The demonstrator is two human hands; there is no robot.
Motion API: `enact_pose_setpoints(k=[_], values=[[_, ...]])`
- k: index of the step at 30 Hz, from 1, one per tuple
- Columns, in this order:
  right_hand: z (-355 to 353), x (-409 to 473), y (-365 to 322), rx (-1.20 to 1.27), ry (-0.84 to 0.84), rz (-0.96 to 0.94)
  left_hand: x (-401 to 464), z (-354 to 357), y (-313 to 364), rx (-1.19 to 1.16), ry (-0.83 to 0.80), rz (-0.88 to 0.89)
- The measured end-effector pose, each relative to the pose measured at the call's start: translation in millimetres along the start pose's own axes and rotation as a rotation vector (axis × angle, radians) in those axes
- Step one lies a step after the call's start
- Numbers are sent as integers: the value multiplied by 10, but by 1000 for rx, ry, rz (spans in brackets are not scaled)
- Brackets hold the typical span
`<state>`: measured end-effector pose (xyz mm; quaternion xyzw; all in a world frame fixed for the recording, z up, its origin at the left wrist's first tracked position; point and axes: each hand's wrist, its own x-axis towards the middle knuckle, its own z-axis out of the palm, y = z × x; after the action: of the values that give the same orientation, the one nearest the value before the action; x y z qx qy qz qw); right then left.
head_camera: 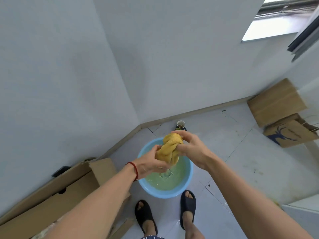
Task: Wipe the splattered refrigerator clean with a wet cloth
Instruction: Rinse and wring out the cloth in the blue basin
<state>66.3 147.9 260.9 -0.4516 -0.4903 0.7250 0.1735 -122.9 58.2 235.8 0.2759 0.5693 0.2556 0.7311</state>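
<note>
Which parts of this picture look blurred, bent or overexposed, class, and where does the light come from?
Head view: daylight comes from the window at top right, which is blown out; wide-angle distortion bends the walls and skirting; the right hand and forearm show slight motion blur; the yellow cloth, the left hand and the blue basin stay fairly sharp.

Two bare forearms without sleeves, thin red cord bracelet (135, 170) round the left wrist, black open-toed slide sandals (187, 207) on both feet, patterned dark-blue garment edge below.
</note>
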Motion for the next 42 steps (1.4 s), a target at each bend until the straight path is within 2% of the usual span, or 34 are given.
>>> enact_pose_setpoints(k=[2, 6, 8, 11, 12, 14, 17, 21, 27, 29, 33, 36, 39, 41, 42], values=[[13, -39, -69, 137, -63, 54, 66, 98, 9, 137, 51, 94], [-190, -153, -179, 483, -215, 130, 208, 179, 103, 119, 165, 258], [-320, -135, -150, 668, -231, 140, 258, 186, 172, 183, 187, 357], [-217, -12, 77, 618, -84, 191, 383, 168, 239, 697, 302, 609], [-156, 69, 224, 598, -88, 264, 476, 160, 189, 821, 312, 702], [-50, 192, 453, 610, -244, 410, 571, 89, 95, 1063, 269, 802], [-134, 430, 789, 547, -487, 557, 764, -67, -144, 1263, 279, 726], [-382, 718, 1084, 336, -699, 581, 946, -282, -539, 1369, 299, 599], [-338, 1069, 1284, -423, -779, 524, 1390, -245, -1019, 1420, 243, 564], [-287, 1128, 1337, -694, -736, 435, 1498, -235, -1062, 1389, 205, 441], [-237, 1269, 1635, -1242, -454, 151, 1695, -167, -1014, 1306, 265, 12], [-280, 1353, 1845, -1309, -344, -29, 1841, -39, -993, 1065, 286, -195], [-338, 1391, 2019, -1430, -262, -256, 1928, 4, -1037, 760, 234, -277], [-367, 1404, 2095, -1465, -241, -323, 1942, -9, -1032, 568, 163, -340], [-383, 1410, 2110, -1437, -257, -293, 1933, -19, -1020, 533, 145, -363]])
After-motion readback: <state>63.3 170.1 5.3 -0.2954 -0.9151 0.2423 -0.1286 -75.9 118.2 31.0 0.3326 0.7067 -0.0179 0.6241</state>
